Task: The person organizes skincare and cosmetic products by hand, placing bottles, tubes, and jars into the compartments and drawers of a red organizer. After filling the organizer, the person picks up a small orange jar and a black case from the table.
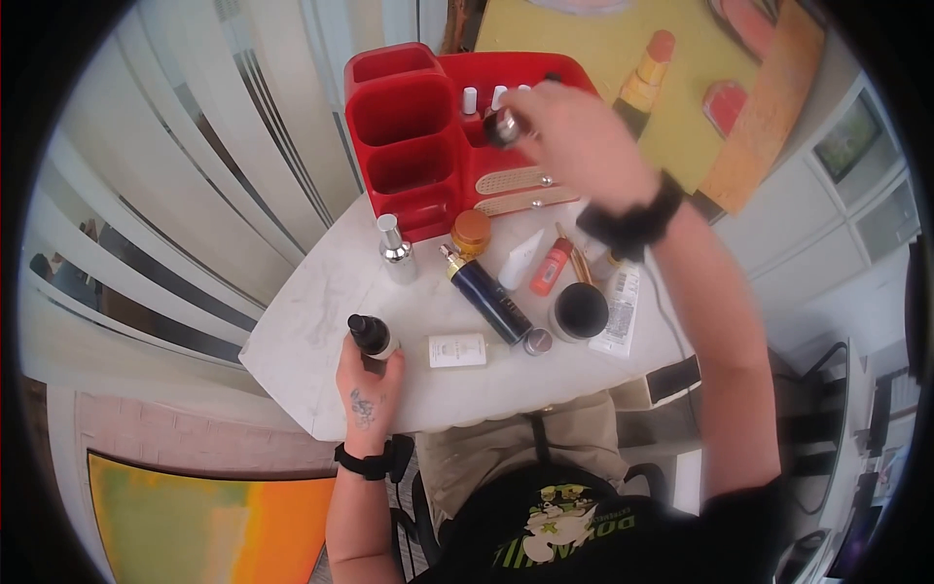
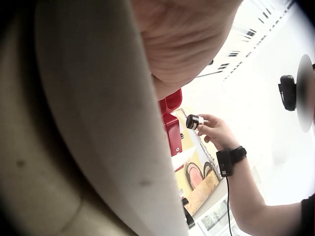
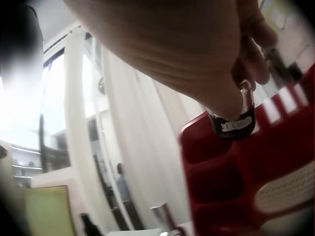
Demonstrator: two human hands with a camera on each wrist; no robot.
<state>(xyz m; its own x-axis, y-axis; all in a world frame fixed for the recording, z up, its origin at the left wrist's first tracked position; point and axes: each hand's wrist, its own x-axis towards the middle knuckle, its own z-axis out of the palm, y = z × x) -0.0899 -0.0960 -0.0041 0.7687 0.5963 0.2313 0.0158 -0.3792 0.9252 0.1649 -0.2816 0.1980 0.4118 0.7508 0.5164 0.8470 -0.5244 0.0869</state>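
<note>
My right hand (image 1: 589,146) pinches a small dark bottle (image 3: 236,127) with pale lettering and a shiny silver part. It is over the red organizer (image 1: 413,222), near several white-capped small bottles (image 1: 470,100) standing inside. In the left wrist view, the bottle's dark end points away from the fingers. At the left of the marble-patterned table, my left hand (image 1: 370,399) grips a bottle with a black top (image 1: 368,331) and pale label, upright on the surface. The palm fills the top of the left wrist view, where that bottle is hidden.
Near the organizer stand a silver-capped bottle (image 1: 395,251) and an amber jar (image 1: 472,232). A dark blue bottle (image 1: 491,304), a white-labelled bottle (image 1: 457,350), a black-lidded jar (image 1: 581,311), a coral tube (image 1: 552,268) and a white tube (image 1: 620,311) are on the table (image 1: 302,341).
</note>
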